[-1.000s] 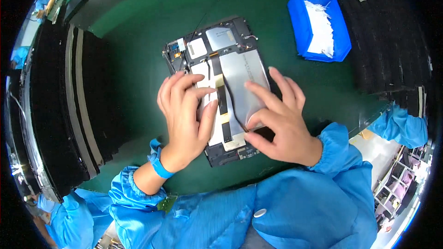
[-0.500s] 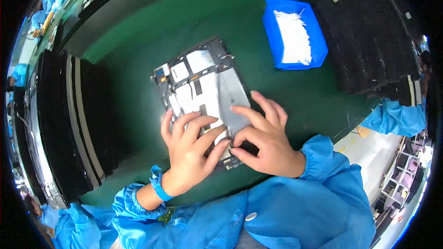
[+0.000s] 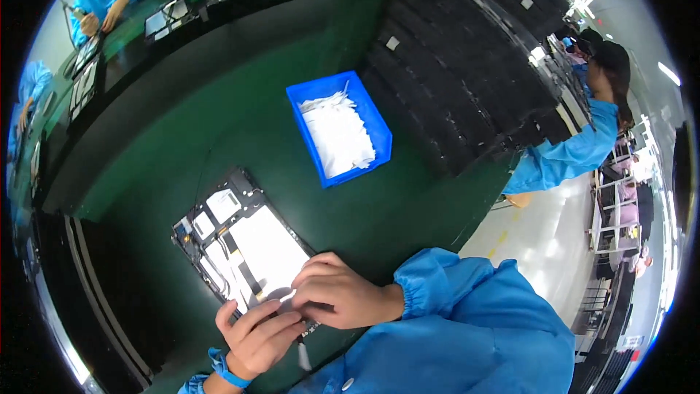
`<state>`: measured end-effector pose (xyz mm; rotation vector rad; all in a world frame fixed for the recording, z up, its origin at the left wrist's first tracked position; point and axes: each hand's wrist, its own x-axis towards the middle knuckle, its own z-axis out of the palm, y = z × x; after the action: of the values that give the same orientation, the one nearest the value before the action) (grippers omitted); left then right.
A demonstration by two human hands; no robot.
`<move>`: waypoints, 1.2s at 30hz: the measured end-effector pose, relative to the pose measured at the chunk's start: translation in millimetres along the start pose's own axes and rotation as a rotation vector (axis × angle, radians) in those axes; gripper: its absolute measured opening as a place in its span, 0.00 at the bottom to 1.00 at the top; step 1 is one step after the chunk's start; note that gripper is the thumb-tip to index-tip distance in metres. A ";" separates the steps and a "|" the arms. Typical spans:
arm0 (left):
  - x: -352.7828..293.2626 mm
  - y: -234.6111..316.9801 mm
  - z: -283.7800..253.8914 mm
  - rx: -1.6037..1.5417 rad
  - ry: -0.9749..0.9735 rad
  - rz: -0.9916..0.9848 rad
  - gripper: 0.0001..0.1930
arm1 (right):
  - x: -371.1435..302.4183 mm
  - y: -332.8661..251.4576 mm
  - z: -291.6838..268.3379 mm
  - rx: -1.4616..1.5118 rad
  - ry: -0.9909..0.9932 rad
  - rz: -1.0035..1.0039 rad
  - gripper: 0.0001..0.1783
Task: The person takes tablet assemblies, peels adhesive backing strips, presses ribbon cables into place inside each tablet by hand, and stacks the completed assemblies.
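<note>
An opened tablet [image 3: 266, 244] lies tilted on the green table, its inside up: black frame, flat white battery cells and a dark ribbon cable. Both my hands meet over its near edge. The fingers of my left hand [image 3: 259, 339] reach across the lower left corner, the outermost one spread apart. A short white strip [image 3: 303, 356] hangs at its forefinger's tip, seemingly pinched there; the thumb is hidden. My right hand [image 3: 341, 293] rests on the lower right corner with curled fingers. What those fingertips hold, if anything, is hidden.
A blue bin [image 3: 379, 142] full of white strips [image 3: 339, 135] stands beyond the tablet. Black padded stacks rise at the right [image 3: 459, 66] and left [image 3: 95, 284]. Along the far ledge [image 3: 270, 0] sit more opened devices. Co-workers in blue sleeves are at the far left and right.
My view has swung right, so the tablet and hands appear lower left. My right fingers have drawn in and curled. The white strip now shows below my left fingertips.
</note>
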<state>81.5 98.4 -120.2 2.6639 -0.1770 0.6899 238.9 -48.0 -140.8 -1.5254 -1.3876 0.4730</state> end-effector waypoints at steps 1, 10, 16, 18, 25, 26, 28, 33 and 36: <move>-2.5 -0.9 2.7 -0.001 0.004 0.010 0.08 | 1.1 0.6 -1.7 -0.008 0.006 -0.002 0.12; -7.7 -2.3 6.0 0.299 0.030 0.292 0.06 | 8.6 -2.7 -12.1 0.127 -0.101 -0.013 0.09; 0.8 -2.7 7.9 0.263 0.114 0.479 0.06 | 12.4 -1.9 -19.1 0.151 -0.159 -0.006 0.03; 2.7 -6.1 11.7 0.189 0.151 0.586 0.05 | 15.3 -2.5 -26.8 0.174 -0.220 0.064 0.03; 7.0 7.3 7.4 -0.082 0.205 0.251 0.06 | 51.7 3.6 -69.4 -0.247 0.379 -0.019 0.05; 7.6 3.8 10.2 -0.080 0.216 0.158 0.06 | 58.3 8.7 -85.7 -0.509 0.437 -0.092 0.05; 13.1 -6.6 14.3 -0.095 0.215 -0.046 0.07 | 68.0 23.8 -112.4 -0.961 0.417 -0.105 0.07; 35.5 -24.1 16.0 -0.132 0.174 -0.363 0.06 | 66.8 35.6 -123.0 -1.277 0.379 -0.099 0.20; 31.1 -27.3 20.4 -0.190 0.142 -0.471 0.08 | 54.4 17.6 -95.7 -0.949 0.301 -0.141 0.14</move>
<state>123.4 114.7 -130.4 2.3352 0.3919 0.6615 340.1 -33.9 -96.0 -2.0887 -1.5349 -0.5826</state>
